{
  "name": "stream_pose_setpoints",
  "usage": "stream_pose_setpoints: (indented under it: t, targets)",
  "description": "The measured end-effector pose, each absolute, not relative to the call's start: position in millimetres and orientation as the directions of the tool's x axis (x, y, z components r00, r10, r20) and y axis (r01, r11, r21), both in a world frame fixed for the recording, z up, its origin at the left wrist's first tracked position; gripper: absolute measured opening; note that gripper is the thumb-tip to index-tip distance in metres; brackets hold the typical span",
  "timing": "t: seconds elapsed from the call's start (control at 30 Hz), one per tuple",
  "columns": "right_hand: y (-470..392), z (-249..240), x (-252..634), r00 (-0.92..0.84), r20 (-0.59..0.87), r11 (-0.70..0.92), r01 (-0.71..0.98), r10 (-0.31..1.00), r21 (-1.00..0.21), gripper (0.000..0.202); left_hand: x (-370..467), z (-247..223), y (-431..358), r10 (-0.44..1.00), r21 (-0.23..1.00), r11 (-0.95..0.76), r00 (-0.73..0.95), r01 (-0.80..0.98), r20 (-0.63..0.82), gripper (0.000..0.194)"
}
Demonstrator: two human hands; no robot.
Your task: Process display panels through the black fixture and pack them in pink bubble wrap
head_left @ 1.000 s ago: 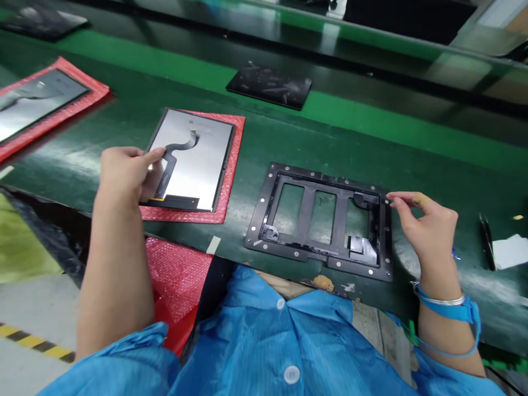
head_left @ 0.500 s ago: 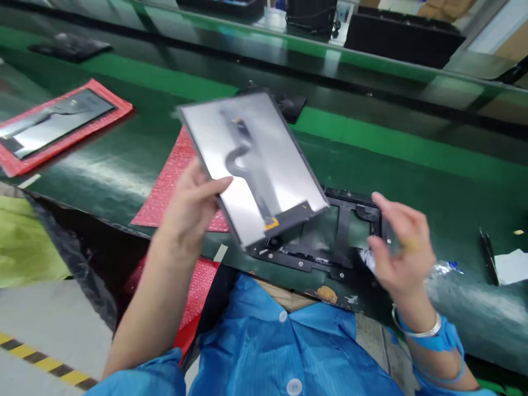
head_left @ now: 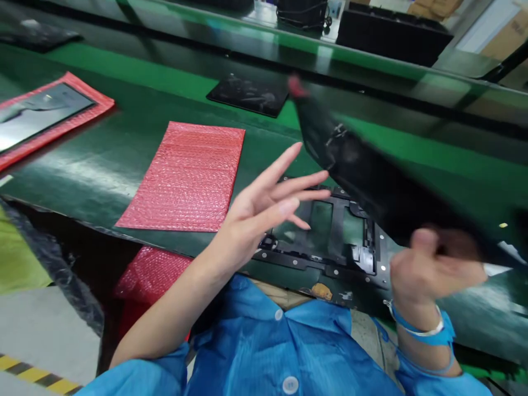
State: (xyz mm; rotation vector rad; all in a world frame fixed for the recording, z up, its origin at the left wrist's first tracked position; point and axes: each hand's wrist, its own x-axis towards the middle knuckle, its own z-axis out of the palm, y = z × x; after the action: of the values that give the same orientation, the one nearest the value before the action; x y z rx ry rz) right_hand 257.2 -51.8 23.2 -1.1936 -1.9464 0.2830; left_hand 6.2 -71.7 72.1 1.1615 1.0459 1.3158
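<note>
My right hand [head_left: 433, 269] grips the near end of a display panel [head_left: 371, 176]. The panel is tilted up with its dark face showing, smeared by motion, and a red spot shows at its far corner. My left hand [head_left: 274, 201] is empty, its fingers spread just left of the panel. Below both hands a black frame [head_left: 340, 234] with crossbars lies flat on the green bench, partly hidden by the left fingers and the panel. A red bubble-wrap pouch [head_left: 187, 179] lies to the left of my left hand.
Another panel [head_left: 53, 110] rests on red bubble wrap at the far left. A flat black sheet [head_left: 249, 94] lies toward the back of the bench [head_left: 99, 165]. More red bubble wrap [head_left: 154, 275] sits below the bench edge. A raised glass-like shelf edge runs behind.
The display panel has passed from my left hand to my right, swinging right and turning from its silver back to its dark face. My left hand has let go and moved right.
</note>
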Motion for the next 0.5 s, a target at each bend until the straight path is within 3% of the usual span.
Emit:
stream_pose_setpoints:
  t: [0.03,0.1,0.17,0.2,0.3,0.4,0.5]
  targets:
    - [-46,23,262,-0.114,0.544,0.491,0.61,0.831,-0.622,0.062,0,70,-70,0.995,0.988,-0.096,-0.038,-0.119,0.092,0.053]
    - [-35,22,272,0.208,0.499,0.391,0.404,0.841,-0.827,0.051,-16,58,-66,0.987,0.99,-0.117,-0.117,-0.076,0.108,0.053]
    - [-30,20,280,0.467,0.218,0.209,0.073,0.857,-0.975,0.031,-32,40,-62,0.985,0.993,-0.104,-0.143,-0.046,0.097,0.055]
    - [-29,19,282,0.527,0.059,0.111,-0.067,0.848,-0.992,0.027,-39,30,-61,0.985,0.996,-0.086,-0.151,-0.018,0.082,0.057]
    - [-33,17,281,0.543,-0.193,-0.106,-0.187,0.817,-0.977,0.029,-53,3,-62,0.99,0.996,0.007,-0.139,0.085,0.005,0.062]
    - [-37,20,273,0.474,-0.221,-0.188,-0.118,0.852,-0.975,0.034,-59,-13,-67,0.997,0.985,0.069,-0.025,0.161,-0.066,0.071]
    - [-38,24,267,0.403,-0.232,-0.234,-0.045,0.885,-0.971,0.039,-61,-19,-73,0.995,0.957,0.004,0.094,0.29,-0.032,0.079]
